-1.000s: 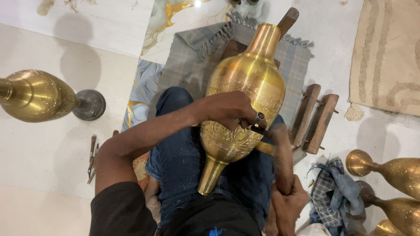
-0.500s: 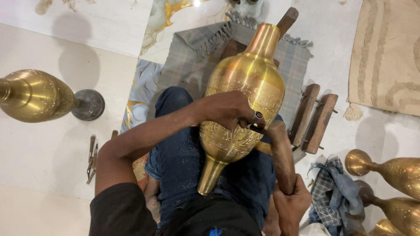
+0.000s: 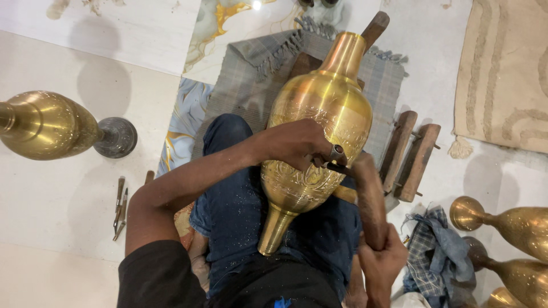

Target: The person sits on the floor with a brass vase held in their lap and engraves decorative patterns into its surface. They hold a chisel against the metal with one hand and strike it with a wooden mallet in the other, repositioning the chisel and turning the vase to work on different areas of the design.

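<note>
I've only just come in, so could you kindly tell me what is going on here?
A person sits on the floor with a brass vase lying across the lap. The left hand presses a small metal tool against the vase's engraved band, while the right hand grips a wooden mallet raised beside it. More vases and loose tools lie around.

— Where's the left hand (image 3: 297,144)?
— Forearm reaching across the lap, fingers curled in a pinching grip, knuckles up.
— And the right hand (image 3: 381,261)?
— Low at the right, fist clenched tight, thumb side up, wrist cocked back toward the body.
</note>
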A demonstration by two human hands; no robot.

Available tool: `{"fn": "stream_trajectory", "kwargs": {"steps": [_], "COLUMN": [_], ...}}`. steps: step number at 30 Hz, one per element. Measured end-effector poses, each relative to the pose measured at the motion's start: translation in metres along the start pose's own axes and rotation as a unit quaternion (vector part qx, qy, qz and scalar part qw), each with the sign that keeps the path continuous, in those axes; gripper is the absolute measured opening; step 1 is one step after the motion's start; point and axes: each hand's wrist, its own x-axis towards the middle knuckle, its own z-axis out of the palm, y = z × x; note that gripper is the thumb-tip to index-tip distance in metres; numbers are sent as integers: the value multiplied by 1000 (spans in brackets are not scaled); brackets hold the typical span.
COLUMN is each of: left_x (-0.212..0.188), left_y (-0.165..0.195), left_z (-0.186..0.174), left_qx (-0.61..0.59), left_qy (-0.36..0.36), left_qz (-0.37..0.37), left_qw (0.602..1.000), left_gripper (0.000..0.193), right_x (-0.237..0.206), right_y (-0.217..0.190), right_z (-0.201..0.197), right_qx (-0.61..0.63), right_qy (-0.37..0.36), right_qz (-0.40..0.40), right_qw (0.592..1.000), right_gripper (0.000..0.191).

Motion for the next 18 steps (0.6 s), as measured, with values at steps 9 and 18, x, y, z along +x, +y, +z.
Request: {"fn": "stream_trajectory", "kwargs": {"steps": [9,18], "left_x": [3,-5], "left_y": [-3,-2], "left_z": [0,1], "left_qx": [19,-7], "left_qy": [-23,11], "left_qz": [3,8], "left_qw": [1000,1000], "left_gripper": [60,65], "right_x": [-3,-4], "right_y": [-9,-8], "right_z": [0,1], "right_qx": [-38,-45], "right_qy": [31,32], "right_qz": [4,-6], "right_qw": [999,998], "right_gripper": [21,14]}}
